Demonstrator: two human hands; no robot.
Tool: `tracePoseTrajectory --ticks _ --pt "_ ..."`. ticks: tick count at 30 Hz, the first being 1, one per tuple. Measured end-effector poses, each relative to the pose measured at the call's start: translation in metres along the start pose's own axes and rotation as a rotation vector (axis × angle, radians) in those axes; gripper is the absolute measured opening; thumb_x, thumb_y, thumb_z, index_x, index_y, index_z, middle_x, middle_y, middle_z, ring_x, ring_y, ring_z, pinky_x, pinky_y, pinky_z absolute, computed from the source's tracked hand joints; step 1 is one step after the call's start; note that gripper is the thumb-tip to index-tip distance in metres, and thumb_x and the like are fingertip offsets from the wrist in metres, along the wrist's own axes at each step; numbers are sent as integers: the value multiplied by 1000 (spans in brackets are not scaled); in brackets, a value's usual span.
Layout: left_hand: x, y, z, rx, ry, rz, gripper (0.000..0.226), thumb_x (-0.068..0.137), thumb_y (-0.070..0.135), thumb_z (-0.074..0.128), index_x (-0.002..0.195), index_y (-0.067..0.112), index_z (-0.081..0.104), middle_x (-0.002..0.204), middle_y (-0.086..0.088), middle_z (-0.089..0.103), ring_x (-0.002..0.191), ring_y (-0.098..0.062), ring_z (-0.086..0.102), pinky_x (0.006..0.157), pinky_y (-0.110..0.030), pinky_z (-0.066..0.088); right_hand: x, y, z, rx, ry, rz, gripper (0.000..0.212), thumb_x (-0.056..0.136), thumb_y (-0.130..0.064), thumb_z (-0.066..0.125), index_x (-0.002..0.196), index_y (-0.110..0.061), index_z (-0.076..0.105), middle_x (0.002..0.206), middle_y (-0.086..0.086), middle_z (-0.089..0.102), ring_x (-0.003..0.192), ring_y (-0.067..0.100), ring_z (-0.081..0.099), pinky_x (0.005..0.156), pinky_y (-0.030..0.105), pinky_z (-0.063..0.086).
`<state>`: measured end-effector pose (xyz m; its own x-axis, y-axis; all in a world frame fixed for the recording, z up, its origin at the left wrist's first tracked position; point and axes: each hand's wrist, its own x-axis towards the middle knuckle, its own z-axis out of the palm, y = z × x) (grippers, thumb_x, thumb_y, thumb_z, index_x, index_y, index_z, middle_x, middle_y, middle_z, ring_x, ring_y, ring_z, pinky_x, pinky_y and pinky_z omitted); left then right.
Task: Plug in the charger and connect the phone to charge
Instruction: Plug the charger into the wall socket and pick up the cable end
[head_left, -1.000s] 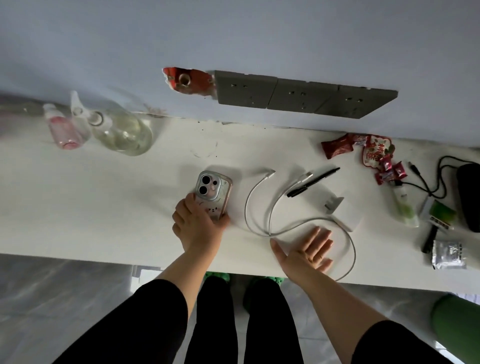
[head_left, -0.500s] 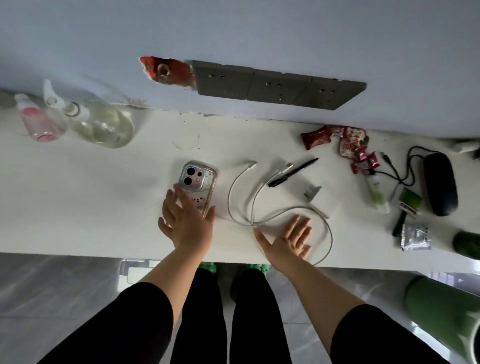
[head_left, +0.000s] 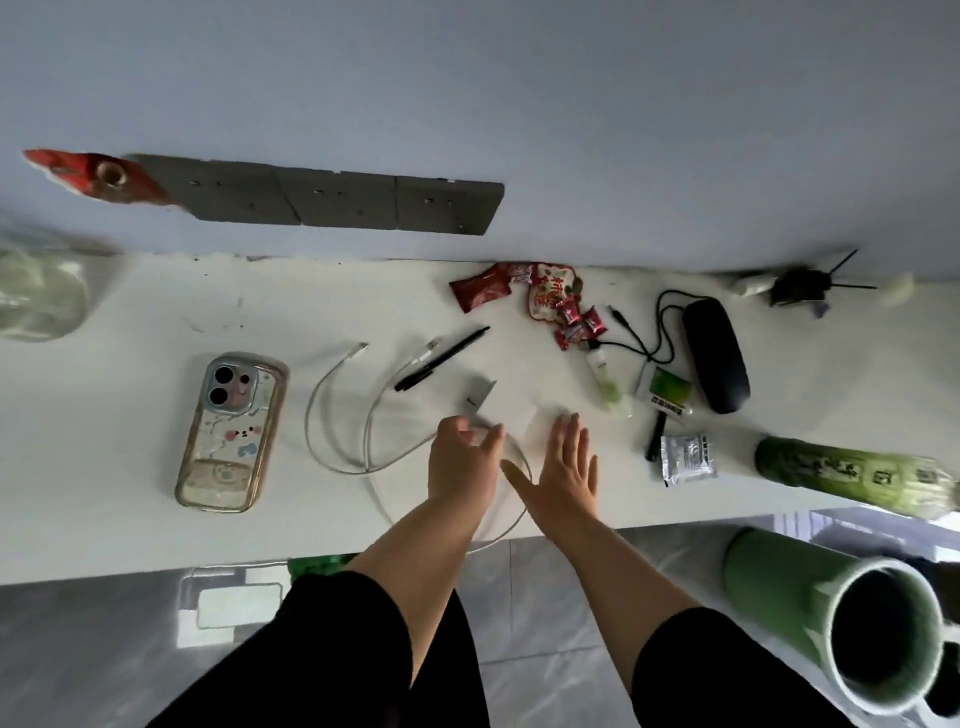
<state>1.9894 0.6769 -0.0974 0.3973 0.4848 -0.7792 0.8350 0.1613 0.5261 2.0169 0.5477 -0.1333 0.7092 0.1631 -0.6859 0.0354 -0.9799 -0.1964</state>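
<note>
The phone (head_left: 231, 431) lies camera side up in a clear cartoon case on the left of the white counter (head_left: 130, 322). A white cable (head_left: 337, 415) loops beside it, both plugs pointing at the wall. The white charger block (head_left: 511, 415) lies prongs up just past my hands. My left hand (head_left: 462, 462) is curled over the cable at the charger's near left corner, blurred; a grip is not clear. My right hand (head_left: 563, 467) hovers flat and open by the charger's right side. A grey row of wall sockets (head_left: 337, 200) sits above the counter.
A black pen (head_left: 441, 358) lies by the cable plugs. Red snack wrappers (head_left: 540, 296), a black case (head_left: 717, 353) with a black lead, small packets (head_left: 685, 460) and a green bottle (head_left: 852, 475) crowd the right. A green mug (head_left: 852, 623) stands lower right, a clear bottle (head_left: 41, 296) far left.
My left hand has left the phone and moved right to the charger's near corner. My right hand slid right and forward beside the charger. The view has shifted right.
</note>
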Motion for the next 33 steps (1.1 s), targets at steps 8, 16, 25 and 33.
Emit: tracePoseTrajectory --ticks 8,16,25,33 --pt "26 20 56 -56 191 -325 90 67 50 76 126 -5 36 130 -25 50 113 -38 56 89 -40 46 11 15 -4 50 -114 -87 111 78 -61 55 147 -18 -21 155 0 -32 143 18 -27 122 40 -1" --pt "39 8 45 -100 174 -303 83 58 55 75 119 6 47 117 -17 60 98 -35 63 80 -36 50 5 8 -4 106 -82 -108 110 77 -70 51 148 -24 -18 155 -5 -31 143 15 -26 122 41 2" --pt "14 12 0 -449 -5 -220 31 68 20 63 93 2 58 82 -10 64 67 -22 65 71 -36 60 5 0 -10 129 67 -5 81 90 -56 45 152 -17 8 162 -1 -9 149 17 -6 119 37 17" --pt "2 43 -65 -404 -308 51 9 81 33 58 88 27 58 88 3 62 81 -12 61 74 -30 51 52 -89 -9 93 14 36 111 78 -70 45 144 -23 -31 145 2 -46 137 20 -38 111 41 -22"
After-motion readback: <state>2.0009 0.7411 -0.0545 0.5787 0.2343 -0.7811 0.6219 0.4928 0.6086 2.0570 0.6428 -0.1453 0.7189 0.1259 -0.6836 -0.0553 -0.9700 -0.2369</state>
